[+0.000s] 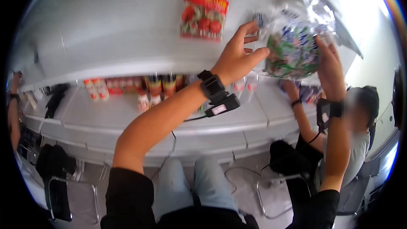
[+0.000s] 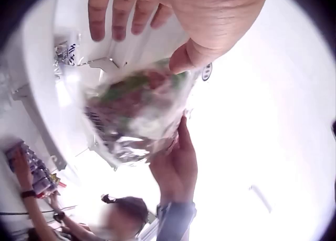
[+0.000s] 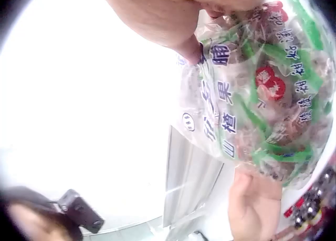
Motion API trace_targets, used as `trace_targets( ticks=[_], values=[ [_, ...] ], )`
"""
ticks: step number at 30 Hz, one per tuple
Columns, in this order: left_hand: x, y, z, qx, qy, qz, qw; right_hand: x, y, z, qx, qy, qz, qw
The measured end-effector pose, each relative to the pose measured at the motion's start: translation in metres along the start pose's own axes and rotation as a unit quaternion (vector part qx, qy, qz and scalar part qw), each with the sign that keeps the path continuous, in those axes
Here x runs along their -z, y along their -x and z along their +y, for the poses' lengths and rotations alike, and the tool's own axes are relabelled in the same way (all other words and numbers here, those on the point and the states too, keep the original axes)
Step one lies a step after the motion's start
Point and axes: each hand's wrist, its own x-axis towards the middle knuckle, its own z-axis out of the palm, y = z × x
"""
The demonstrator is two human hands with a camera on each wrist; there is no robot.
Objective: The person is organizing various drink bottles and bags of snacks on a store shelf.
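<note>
A clear plastic bag of hawthorn candy, with green and red wrapped pieces inside and blue lettering, is held up over the upper shelf at right. My right hand grips its right side, with the thumb pressed on the plastic in the right wrist view. On the bag's left side is my left hand, its fingers spread and loosely extended. The left thumb overlaps the bag's edge in the left wrist view. A red-topped bag with red fruit printed on it lies on the shelf, left of my left hand.
A small clear packet sits on the upper shelf behind my left fingers. On the lower shelf stand red-and-white cans and dark-lidded jars. At right another person reaches to purple packages. The upper shelf's front edge crosses below.
</note>
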Motion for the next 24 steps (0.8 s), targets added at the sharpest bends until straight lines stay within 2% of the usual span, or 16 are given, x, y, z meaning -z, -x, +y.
trace_targets(
  ticks=[1,3,4,5,6,10,13,16,17,20,21,24],
  values=[
    [0.003,0.029,0.005,0.001,-0.034,-0.024,0.999,-0.010,0.024,-0.002,-0.007,-0.011,0.036,0.999],
    [0.010,0.082,0.016,-0.012,-0.114,-0.081,0.990,-0.016,0.065,0.011,-0.010,-0.024,0.024,0.999],
    [0.008,0.111,0.009,-0.030,-0.119,-0.049,0.991,-0.017,0.082,0.023,-0.030,-0.039,0.006,0.999],
    [0.010,0.139,0.008,0.018,-0.083,-0.046,0.995,-0.030,0.102,0.032,-0.057,-0.031,0.051,0.997],
    [0.012,0.163,0.005,0.042,-0.067,-0.039,0.996,-0.030,0.115,0.050,-0.061,-0.013,0.043,0.997],
    [0.024,0.243,-0.040,0.103,-0.062,0.010,0.993,-0.041,0.159,0.157,-0.060,-0.016,0.009,0.998],
    [0.042,0.259,-0.079,0.169,-0.065,0.065,0.981,-0.055,0.160,0.229,-0.086,-0.078,0.022,0.993],
    [0.074,0.248,-0.111,0.144,-0.140,0.100,0.974,-0.084,0.140,0.268,-0.085,-0.127,0.036,0.988],
    [0.085,0.245,-0.122,0.124,-0.173,0.110,0.971,-0.092,0.134,0.277,-0.087,-0.119,0.028,0.989],
    [0.120,0.254,-0.157,0.179,-0.225,0.114,0.951,-0.095,0.130,0.328,-0.085,-0.008,-0.011,0.996],
    [0.127,0.260,-0.163,0.184,-0.216,0.101,0.953,-0.091,0.136,0.346,-0.095,0.007,-0.017,0.995],
    [0.139,0.271,-0.165,0.180,-0.153,0.068,0.969,-0.081,0.151,0.349,-0.107,0.013,-0.031,0.994]
  ],
)
